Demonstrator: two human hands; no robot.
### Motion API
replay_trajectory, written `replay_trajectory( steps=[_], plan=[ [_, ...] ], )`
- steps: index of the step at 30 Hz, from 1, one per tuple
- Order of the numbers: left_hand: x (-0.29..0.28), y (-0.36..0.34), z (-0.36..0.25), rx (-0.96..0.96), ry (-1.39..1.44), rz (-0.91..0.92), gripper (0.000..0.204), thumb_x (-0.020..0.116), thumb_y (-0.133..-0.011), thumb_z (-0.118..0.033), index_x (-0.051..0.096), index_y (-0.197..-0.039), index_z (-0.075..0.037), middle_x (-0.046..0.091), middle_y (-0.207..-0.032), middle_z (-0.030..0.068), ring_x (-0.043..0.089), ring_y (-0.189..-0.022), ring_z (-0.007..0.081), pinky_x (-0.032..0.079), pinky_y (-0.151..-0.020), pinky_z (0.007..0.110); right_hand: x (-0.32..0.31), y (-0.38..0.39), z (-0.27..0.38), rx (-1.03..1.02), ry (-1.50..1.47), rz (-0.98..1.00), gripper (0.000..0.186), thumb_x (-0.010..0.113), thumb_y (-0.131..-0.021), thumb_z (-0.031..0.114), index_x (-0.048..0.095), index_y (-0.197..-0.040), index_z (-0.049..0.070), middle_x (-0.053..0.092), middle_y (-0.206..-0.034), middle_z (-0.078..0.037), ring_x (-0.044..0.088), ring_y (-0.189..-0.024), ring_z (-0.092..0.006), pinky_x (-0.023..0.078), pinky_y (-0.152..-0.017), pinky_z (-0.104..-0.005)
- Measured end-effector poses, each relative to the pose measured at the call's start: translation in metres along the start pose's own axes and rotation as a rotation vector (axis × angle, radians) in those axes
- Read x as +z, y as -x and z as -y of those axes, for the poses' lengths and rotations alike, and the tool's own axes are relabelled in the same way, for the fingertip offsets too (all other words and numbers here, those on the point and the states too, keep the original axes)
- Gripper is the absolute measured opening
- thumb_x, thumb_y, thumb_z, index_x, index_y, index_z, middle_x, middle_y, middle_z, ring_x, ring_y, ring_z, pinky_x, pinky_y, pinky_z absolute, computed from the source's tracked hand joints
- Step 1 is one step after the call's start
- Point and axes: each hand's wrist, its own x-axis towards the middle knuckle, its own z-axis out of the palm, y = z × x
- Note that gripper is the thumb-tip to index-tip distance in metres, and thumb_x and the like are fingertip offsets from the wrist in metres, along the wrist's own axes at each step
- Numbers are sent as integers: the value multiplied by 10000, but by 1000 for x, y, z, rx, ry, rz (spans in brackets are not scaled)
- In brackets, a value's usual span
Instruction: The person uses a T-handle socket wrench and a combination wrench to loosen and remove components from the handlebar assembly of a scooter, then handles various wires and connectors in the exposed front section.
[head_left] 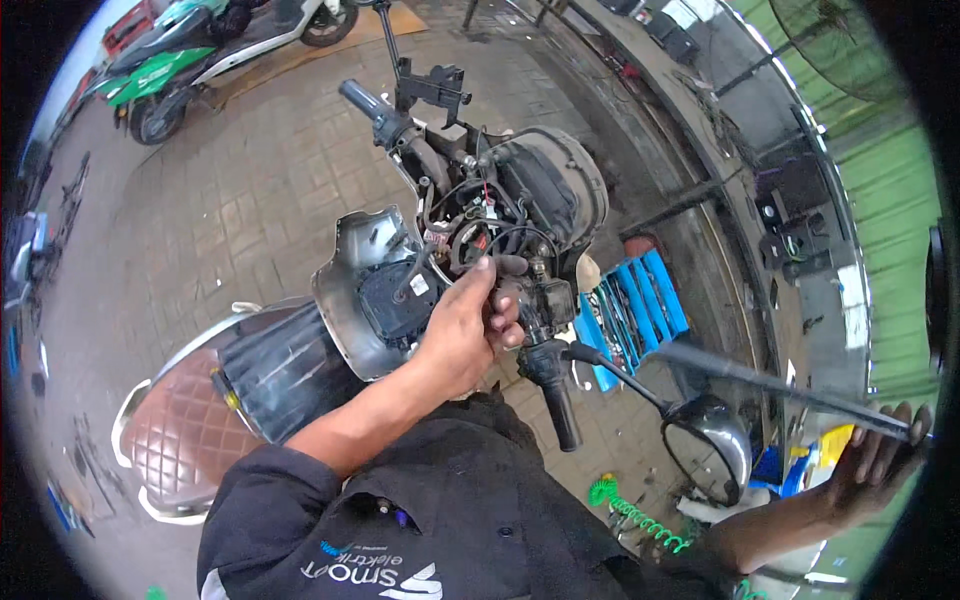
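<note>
Brown-seated silver scooter (343,295) has its front opened up, tangled black wiring (515,230) showing; long thin greyish rod (790,387) slants off right, kinda blurry.

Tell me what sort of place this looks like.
Most likely a scooter repair workshop: a scooter stands partly stripped with its wiring exposed, an open blue toolbox sits beside it, and a green-and-white scooter stands farther off.

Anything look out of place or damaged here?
Yes: just beyond the left hand, wiring lies exposed, and the silver cover sits toward the seat, inner side showing. Such wiring is normally covered; it looks opened up, not clearly damaged.
</note>
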Motion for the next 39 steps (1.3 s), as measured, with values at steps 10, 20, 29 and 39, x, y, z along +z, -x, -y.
replay_trajectory(
  steps=[10,20,29,39],
  plan=[
    [3,12,36,262,-799,-63,299,483,-1066,-245,611,-1181,-1,700,-929,42,633,-821,134,535,-808,308,65,-41,-121,147,-434,675,340,455,-1060,418,502,-1103,84,563,-807,-48,461,-515,-99,449,-749,-303],
    [8,26,68,453,-820,-199,275,613,-1000,-146,668,-1228,-1,696,-980,22,601,-860,83,506,-792,268,150,-38,-128,58,-587,821,383,447,-1051,440,491,-919,84,364,-521,15,326,-358,-86,454,-546,-267],
    [9,19,82,531,-785,-225,279,622,-992,-141,666,-1211,25,671,-903,12,586,-832,95,491,-799,269,172,-32,-132,-4,-365,670,520,371,-1072,455,583,-1083,-19,465,-631,-23,350,-416,-64,488,-503,-269],
    [9,8,89,386,-529,-242,319,634,-991,-191,633,-1240,9,684,-1002,48,581,-807,92,493,-746,258,178,-31,-155,267,-457,651,498,416,-1060,476,591,-991,14,361,-529,33,372,-432,-65,524,-535,-292]
  ],
)
